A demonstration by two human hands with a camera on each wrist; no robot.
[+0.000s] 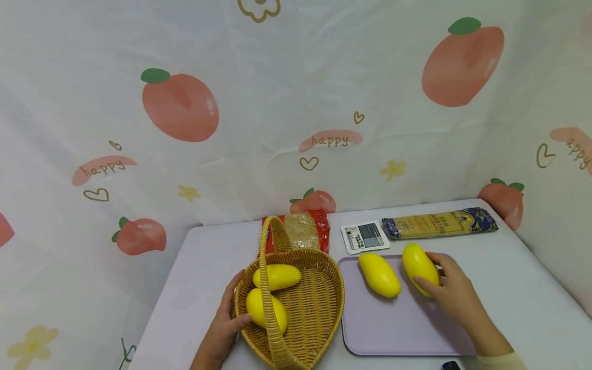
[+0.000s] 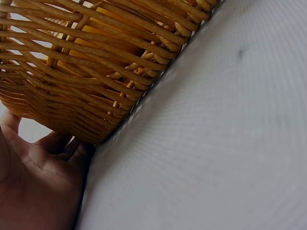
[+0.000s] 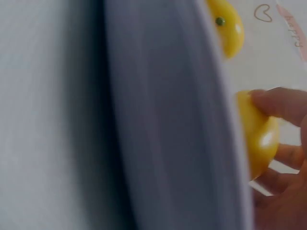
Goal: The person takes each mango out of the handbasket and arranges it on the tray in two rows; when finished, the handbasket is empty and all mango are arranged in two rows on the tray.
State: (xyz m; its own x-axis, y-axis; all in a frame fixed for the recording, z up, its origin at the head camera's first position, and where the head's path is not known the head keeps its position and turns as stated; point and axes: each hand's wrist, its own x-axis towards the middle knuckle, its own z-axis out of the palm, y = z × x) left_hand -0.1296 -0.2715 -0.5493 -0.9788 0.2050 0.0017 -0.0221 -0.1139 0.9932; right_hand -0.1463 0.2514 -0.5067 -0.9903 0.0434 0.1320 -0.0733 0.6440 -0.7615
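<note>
A heart-shaped wicker basket (image 1: 314, 308) with an arched handle stands on the table. Two yellow mangoes lie in its left side, the back mango (image 1: 282, 277) and the front mango (image 1: 259, 308), partly behind the handle. At the basket's left side, my left hand (image 1: 224, 321) holds its wall, thumb by the rim; the left wrist view shows the woven wall (image 2: 72, 86) close up. Over a pale purple tray (image 1: 384, 329), my right hand (image 1: 450, 293) grips another mango (image 1: 418, 267) between thumb and fingers. One more mango (image 1: 379, 275) lies on the tray, left of that hand.
Behind the basket is a red-edged food packet (image 1: 302, 231). A small white packet (image 1: 365, 237) and a long pack of noodles (image 1: 439, 223) lie behind the tray. A black object (image 1: 450, 365) shows at the front edge. A patterned cloth (image 1: 259, 103) hangs behind the table.
</note>
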